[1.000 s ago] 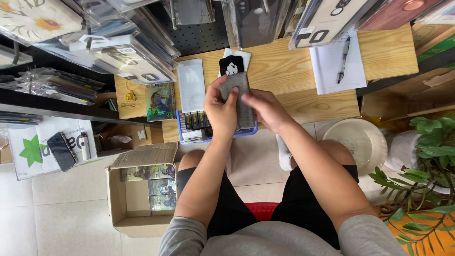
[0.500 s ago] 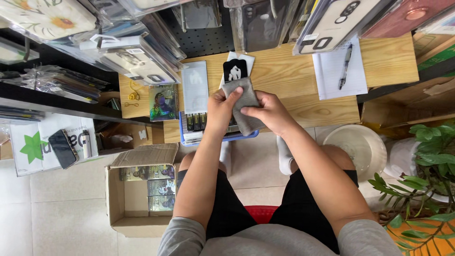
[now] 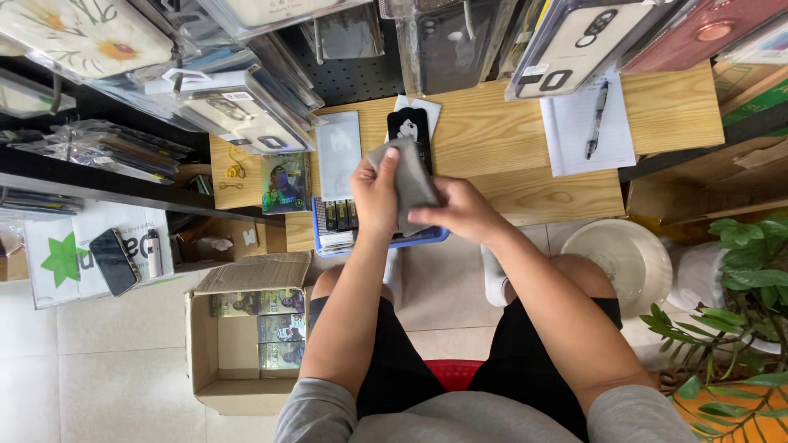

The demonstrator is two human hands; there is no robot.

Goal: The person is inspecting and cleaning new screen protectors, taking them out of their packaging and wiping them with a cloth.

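Note:
Both hands hold a flat grey phone case [image 3: 408, 176] above the front edge of a wooden desk [image 3: 525, 148]. My left hand [image 3: 375, 197] grips its left side with the thumb on top. My right hand [image 3: 455, 209] pinches its lower right corner. Under the hands sits a blue tray [image 3: 427, 238] with several small dark boxes in a row. Just beyond the case lies a black packet with a white figure [image 3: 409, 125] on a white card.
A clear flat sleeve [image 3: 338, 154] and a green-toned picture box [image 3: 285, 182] lie on the desk's left. A notepad with a pen [image 3: 593, 123] lies right. Packaged phone cases hang overhead. An open cardboard box [image 3: 238, 340] stands on the floor left, a potted plant [image 3: 747, 279] right.
The grey case has tilted and lifted slightly between my hands; my right hand slid down toward its lower corner. The view has shifted a little.

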